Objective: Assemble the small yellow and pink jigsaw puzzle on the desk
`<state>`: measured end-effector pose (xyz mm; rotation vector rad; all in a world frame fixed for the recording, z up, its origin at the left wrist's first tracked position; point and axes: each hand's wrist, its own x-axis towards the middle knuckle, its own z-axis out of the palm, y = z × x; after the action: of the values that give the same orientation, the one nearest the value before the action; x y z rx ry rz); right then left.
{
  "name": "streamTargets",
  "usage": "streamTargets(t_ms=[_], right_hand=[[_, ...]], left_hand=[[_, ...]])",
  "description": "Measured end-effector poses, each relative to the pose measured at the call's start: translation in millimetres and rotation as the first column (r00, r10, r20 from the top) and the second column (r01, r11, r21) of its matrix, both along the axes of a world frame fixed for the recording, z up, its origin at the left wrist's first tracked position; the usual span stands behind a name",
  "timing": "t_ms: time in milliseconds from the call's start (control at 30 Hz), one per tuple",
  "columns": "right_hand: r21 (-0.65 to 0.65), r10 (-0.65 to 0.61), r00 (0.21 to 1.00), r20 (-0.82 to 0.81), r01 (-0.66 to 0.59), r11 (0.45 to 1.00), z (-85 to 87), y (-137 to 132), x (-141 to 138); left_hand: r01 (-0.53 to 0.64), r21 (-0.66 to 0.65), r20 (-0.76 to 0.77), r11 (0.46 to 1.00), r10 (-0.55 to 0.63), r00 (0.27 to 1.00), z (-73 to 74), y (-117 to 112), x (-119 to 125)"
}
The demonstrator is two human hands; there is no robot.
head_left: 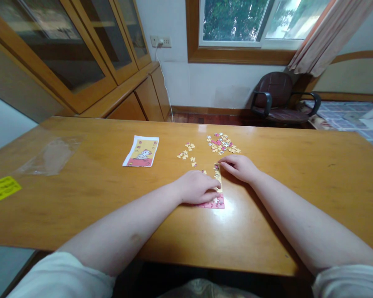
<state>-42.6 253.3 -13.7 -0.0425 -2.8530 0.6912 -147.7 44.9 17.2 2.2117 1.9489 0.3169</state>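
Note:
A partly joined jigsaw puzzle [219, 202] lies on the table, with a pink bottom edge and a yellow column up its right side. Over its left part rests my left hand [196, 187], palm down, fingers spread and fingertips touching the joined pieces; it hides much of the puzzle. At the top of the column my right hand [238, 167] has its thumb and forefinger together on a small puzzle piece [216, 167]. Several loose yellow pieces [185, 155] lie beyond my left hand. A larger heap of loose pieces [221, 143], yellow, pink and white, sits beyond my right hand.
A picture card [142, 151] showing a white animal on yellow and pink lies left of the pieces. Farther left are a clear plastic bag [54, 155] and a yellow label [2, 190]. Behind the wooden table [261, 240] stand a cabinet [124, 99] and a chair [275, 97].

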Motion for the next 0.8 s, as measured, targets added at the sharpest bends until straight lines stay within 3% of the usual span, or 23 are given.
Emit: streamTargets(t_ms=[100,200,233,300,433,567,800], right_hand=[[0.006,-0.021,1.0,-0.003,0.021,1.0,-1.6,0.2,-0.2],[0.02,-0.019,1.0,-0.006,0.02,1.0,-2.0,-0.5,-0.8],[0.028,-0.019,1.0,-0.01,0.02,0.999,-1.7,-1.1,-0.9],[0.047,-0.014,1.0,-0.019,0.015,0.999,-0.2,-2.8,-0.6],[0.143,0.044,0.999,-0.021,-0.04,0.989,5.0,-7.8,1.7],[0.231,0.058,0.998,-0.021,-0.051,0.972,8.6,-16.6,2.7],[0.306,-0.084,0.996,-0.007,0.082,0.949,8.8,-39.2,-2.4]], left_hand=[[-0.304,0.039,-0.046,0.952,0.306,0.951,24.7,-10.3,-21.1],[-0.636,0.044,-0.054,0.771,0.637,0.769,53.1,-30.4,-49.5],[-0.695,0.038,-0.055,0.718,0.696,0.716,58.1,-37.1,-57.5],[-0.748,0.041,-0.073,0.663,0.748,0.659,56.6,-46.4,-68.7],[-0.711,0.088,0.035,0.698,0.711,0.702,18.2,-41.6,-73.3],[-0.604,0.089,0.1,0.792,0.596,0.796,-15.0,-24.3,-71.2],[-0.544,0.035,0.07,0.838,0.541,0.838,-20.5,-14.7,-68.8]])
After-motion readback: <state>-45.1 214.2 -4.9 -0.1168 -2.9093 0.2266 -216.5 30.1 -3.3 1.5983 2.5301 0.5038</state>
